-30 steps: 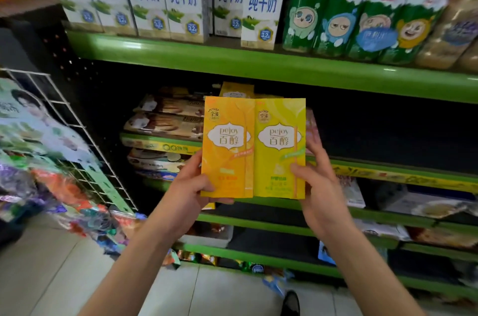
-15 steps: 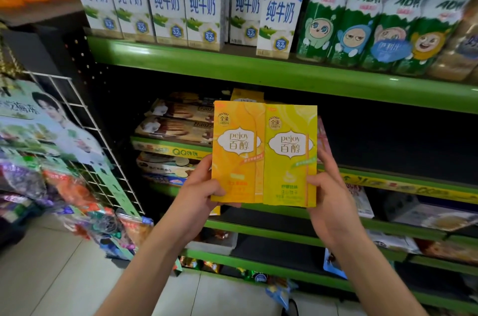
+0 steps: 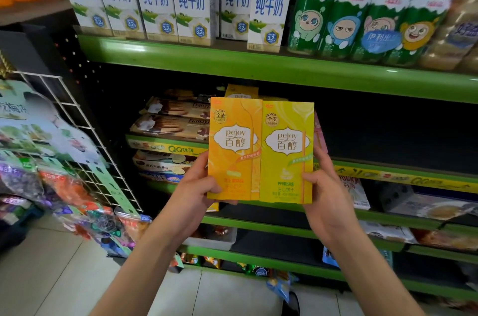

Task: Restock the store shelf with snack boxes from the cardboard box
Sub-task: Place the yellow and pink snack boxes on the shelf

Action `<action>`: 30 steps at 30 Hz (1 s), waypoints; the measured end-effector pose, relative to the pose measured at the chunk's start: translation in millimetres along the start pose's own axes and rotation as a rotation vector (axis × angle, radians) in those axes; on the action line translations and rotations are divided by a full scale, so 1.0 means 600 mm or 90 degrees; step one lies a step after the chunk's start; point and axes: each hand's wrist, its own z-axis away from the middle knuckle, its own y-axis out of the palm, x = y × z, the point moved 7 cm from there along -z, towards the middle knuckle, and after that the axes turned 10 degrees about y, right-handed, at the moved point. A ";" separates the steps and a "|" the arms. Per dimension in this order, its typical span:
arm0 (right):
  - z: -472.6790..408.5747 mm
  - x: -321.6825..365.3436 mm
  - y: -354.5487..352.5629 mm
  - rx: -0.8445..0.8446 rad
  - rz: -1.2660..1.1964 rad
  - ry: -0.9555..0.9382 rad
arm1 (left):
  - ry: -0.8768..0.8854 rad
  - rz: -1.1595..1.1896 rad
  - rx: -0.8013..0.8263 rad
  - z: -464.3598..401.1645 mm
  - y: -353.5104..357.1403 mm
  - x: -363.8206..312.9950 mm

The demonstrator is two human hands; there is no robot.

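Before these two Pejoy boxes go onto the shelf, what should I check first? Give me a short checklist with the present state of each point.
1. Left hand grips the orange Pejoy box at its lower left corner: ok.
2. Right hand grips the yellow Pejoy box at its right edge: ok.
3. Both boxes upright, fronts facing out, side by side: ok.
4. Free dark space on the middle shelf to the right: ok.
5. Another box behind, a pink edge shows: cannot tell.
6. Depth of the free shelf space: cannot tell.
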 end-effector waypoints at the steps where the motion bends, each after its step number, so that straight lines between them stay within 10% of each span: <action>1: 0.001 -0.001 -0.002 -0.002 0.001 0.005 | -0.004 -0.002 -0.004 0.001 0.000 0.002; 30: 0.021 0.005 -0.016 -0.016 0.022 0.028 | -0.020 -0.050 0.007 0.003 0.017 0.002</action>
